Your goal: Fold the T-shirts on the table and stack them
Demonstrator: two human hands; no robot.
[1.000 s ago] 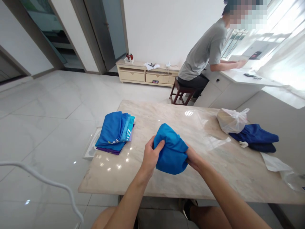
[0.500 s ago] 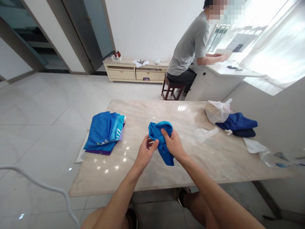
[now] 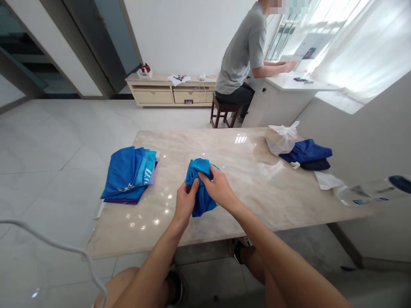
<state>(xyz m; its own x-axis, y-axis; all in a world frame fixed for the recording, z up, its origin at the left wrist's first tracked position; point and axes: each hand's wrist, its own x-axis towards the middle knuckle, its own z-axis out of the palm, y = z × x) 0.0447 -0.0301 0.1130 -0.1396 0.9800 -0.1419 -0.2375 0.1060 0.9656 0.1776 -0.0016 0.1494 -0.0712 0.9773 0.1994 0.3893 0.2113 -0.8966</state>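
A bunched piece of blue cloth is held over the middle of the marble-topped table. My left hand grips its left edge, thumb pressed on the front. On the upper right side, my right hand pinches the same cloth, with the thumb across the fabric. Some fingers of both hands are hidden behind the folds. The exact kind of garment cannot be made out. To the left lies a stack of folded clothes, blue on top and purple underneath.
At the table's right end sit a white plastic bag, dark blue clothing and a clear plastic bottle lying on its side. A grey cable curves at lower left. Beyond, a person in a grey shirt sits on a stool.
My hands have come closer together and regripped the blue cloth, folding its open rim inward into a rounder bunch. The whole view has shifted slightly, moving the scene left.
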